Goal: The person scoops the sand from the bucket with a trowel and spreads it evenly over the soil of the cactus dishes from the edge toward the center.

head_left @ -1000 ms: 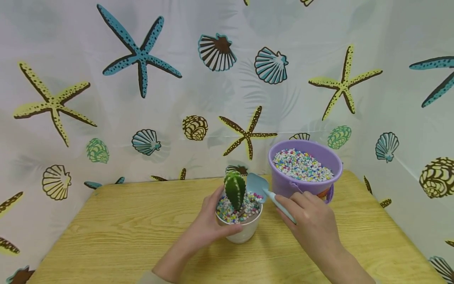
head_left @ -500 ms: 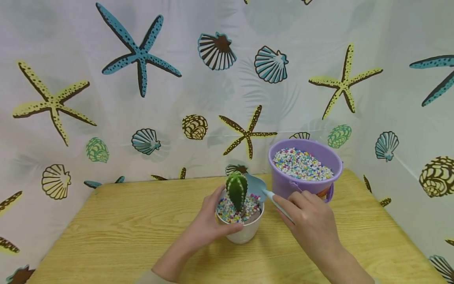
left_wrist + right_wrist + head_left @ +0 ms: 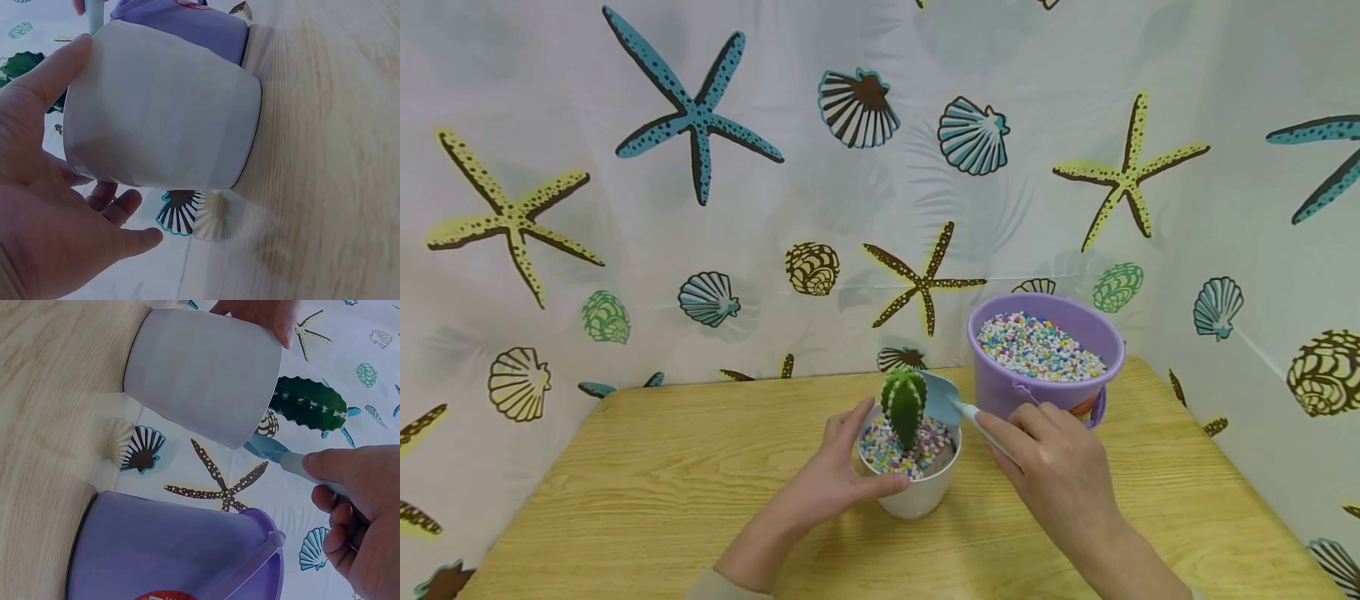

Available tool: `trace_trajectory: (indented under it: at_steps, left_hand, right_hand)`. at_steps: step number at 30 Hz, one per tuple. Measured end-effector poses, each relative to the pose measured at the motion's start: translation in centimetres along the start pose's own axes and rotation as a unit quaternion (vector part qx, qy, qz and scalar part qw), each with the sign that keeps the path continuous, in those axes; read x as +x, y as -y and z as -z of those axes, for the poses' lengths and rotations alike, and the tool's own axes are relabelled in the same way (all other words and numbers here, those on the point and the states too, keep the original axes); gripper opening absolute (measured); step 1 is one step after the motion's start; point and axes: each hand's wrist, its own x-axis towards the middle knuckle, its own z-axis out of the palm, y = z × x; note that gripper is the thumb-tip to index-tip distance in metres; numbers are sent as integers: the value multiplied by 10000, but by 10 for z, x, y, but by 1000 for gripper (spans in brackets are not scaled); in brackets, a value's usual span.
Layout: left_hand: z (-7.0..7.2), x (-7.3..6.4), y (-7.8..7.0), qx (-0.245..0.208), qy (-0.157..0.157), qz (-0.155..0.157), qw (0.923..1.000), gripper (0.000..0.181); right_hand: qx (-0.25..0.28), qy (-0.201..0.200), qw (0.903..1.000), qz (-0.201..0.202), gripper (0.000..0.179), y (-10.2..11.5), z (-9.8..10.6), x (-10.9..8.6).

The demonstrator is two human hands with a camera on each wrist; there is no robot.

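A white flower pot point(image 3: 916, 495) stands on the wooden table, holding a green cactus point(image 3: 904, 408) and small multicoloured pebbles point(image 3: 887, 454). My left hand point(image 3: 835, 475) grips the pot from the left, thumb at the near rim and fingers at the far side. With curled fingers my right hand point(image 3: 1056, 467) holds a light-blue toy shovel point(image 3: 942, 400) by its handle. The shovel's blade dips inside the pot's right rim, beside the cactus. A patch of greyish-brown soil point(image 3: 942, 461) shows at the pot's right front. In the right wrist view the pot wall point(image 3: 200, 375) hides the blade's tip.
A purple bucket point(image 3: 1000, 392) full of similar pebbles point(image 3: 1037, 346) stands behind and to the right of the pot. Its handle hangs at the near right side. Behind the table point(image 3: 700, 467) hangs a white cloth point(image 3: 760, 208) printed with starfish and shells.
The pink and white pebbles seen on the shovel's blade are gone from it. The pot and cactus have shifted slightly right and nearer. Both hands keep their hold.
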Motion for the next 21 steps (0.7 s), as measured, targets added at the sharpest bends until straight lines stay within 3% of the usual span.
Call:
trace_trajectory:
  at_steps: [10, 15, 21]
  left_hand:
    - [-4, 3, 4, -81, 82, -302, 9995, 127]
    - [-8, 7, 6, -306, 103, -234, 9992, 129]
    - [-11, 8, 6, -35, -104, -93, 9999, 133]
  right_hand:
    - [36, -83, 10000, -1, 45, -1, 3, 3]
    - [93, -65, 9999, -122, 37, -3, 4, 3]
    - [124, -173, 9997, -140, 40, -6, 5, 3]
